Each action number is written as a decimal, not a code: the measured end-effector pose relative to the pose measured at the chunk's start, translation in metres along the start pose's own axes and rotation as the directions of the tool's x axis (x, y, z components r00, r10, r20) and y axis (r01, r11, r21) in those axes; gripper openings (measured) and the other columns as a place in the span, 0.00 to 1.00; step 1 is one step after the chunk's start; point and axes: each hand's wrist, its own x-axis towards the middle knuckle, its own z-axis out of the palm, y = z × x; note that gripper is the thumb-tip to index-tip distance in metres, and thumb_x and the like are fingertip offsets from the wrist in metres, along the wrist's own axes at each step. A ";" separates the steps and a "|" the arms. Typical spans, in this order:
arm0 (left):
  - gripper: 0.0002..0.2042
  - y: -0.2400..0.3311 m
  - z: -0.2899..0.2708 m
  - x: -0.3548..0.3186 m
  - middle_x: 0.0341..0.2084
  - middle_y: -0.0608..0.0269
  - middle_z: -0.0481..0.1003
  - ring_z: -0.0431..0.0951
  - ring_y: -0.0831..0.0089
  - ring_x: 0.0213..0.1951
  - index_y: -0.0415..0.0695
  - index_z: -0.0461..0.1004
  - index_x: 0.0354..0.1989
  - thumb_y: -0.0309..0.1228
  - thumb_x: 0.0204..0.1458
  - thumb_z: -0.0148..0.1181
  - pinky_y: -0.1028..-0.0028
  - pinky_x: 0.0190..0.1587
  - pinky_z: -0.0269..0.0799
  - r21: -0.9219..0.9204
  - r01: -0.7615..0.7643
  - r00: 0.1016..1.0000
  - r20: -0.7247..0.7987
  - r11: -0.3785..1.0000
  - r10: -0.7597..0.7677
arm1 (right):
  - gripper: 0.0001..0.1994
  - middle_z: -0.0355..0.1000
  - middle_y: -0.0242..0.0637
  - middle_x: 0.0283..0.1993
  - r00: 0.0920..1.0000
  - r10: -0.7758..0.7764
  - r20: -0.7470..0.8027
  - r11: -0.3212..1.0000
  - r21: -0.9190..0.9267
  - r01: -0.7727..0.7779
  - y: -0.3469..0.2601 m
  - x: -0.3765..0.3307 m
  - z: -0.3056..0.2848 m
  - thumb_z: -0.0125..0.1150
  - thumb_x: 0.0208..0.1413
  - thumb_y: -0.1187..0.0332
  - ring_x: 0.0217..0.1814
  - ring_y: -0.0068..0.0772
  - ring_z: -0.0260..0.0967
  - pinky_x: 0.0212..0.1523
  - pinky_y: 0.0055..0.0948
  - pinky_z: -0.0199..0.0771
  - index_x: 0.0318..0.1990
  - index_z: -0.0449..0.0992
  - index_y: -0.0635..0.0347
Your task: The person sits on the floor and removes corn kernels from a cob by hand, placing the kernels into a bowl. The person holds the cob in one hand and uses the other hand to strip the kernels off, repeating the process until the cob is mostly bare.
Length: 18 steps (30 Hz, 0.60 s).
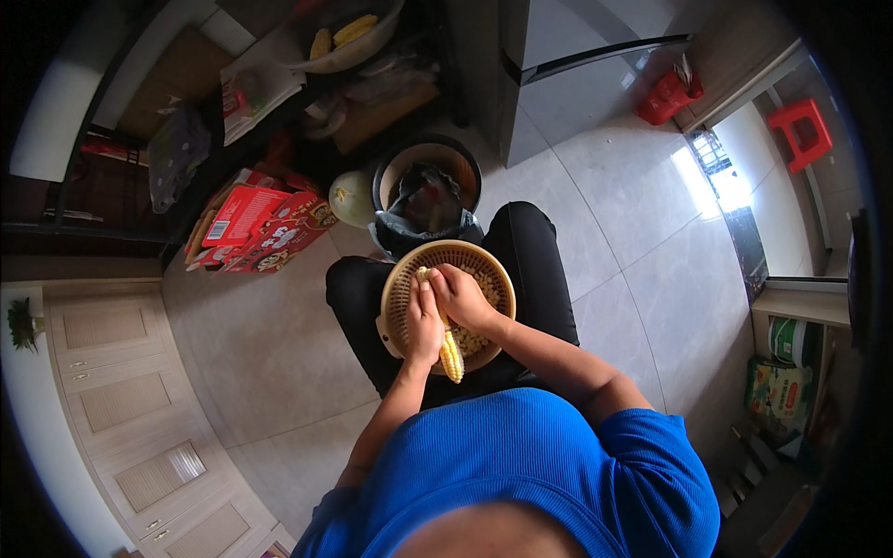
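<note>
I sit with a round tan woven basket [402, 281] on my lap, holding loose yellow corn kernels [471, 340]. A corn cob [450, 354] lies across the basket, partly stripped at its far end and yellow at its near end. My left hand [423, 323] is shut around the cob's middle. My right hand [459, 295] presses on the cob's upper part, fingers curled against it. Both forearms come in from the lower edge, below a blue shirt.
A black bin [426, 184] with a dark liner stands just past my knees, a pale round melon [352, 197] beside it. Red cartons [262, 223] lie on the tiled floor at left. A bowl with corn cobs [344, 39] sits on a dark shelf. Pale cabinets [130, 409] line the left.
</note>
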 end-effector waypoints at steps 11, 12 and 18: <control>0.28 0.003 -0.011 -0.003 0.62 0.52 0.51 0.54 0.65 0.62 0.39 0.44 0.64 0.45 0.61 0.33 0.72 0.60 0.52 -0.331 0.090 0.994 0.094 0.939 -0.062 | 0.13 0.69 0.36 0.39 0.984 0.115 0.133 0.974 0.181 -0.139 0.011 0.003 -0.010 0.43 0.61 0.67 0.39 0.25 0.64 0.43 0.25 0.66 0.44 0.70 0.66; 0.27 -0.004 -0.014 0.002 0.60 0.53 0.54 0.57 0.67 0.60 0.39 0.47 0.63 0.46 0.61 0.33 0.73 0.59 0.54 -0.267 0.053 0.998 0.052 0.962 -0.041 | 0.13 0.69 0.36 0.38 0.972 0.163 0.167 0.954 0.223 -0.198 0.009 0.002 -0.009 0.43 0.61 0.66 0.38 0.24 0.64 0.43 0.24 0.66 0.44 0.70 0.66; 0.27 0.023 -0.010 -0.005 0.58 0.45 0.58 0.60 0.59 0.59 0.37 0.48 0.62 0.45 0.61 0.33 0.70 0.58 0.57 0.235 -0.067 0.995 -0.052 0.970 0.082 | 0.13 0.71 0.43 0.34 0.996 0.038 0.086 0.997 0.063 -0.043 -0.003 -0.006 0.005 0.50 0.59 0.64 0.36 0.31 0.69 0.38 0.28 0.68 0.42 0.71 0.67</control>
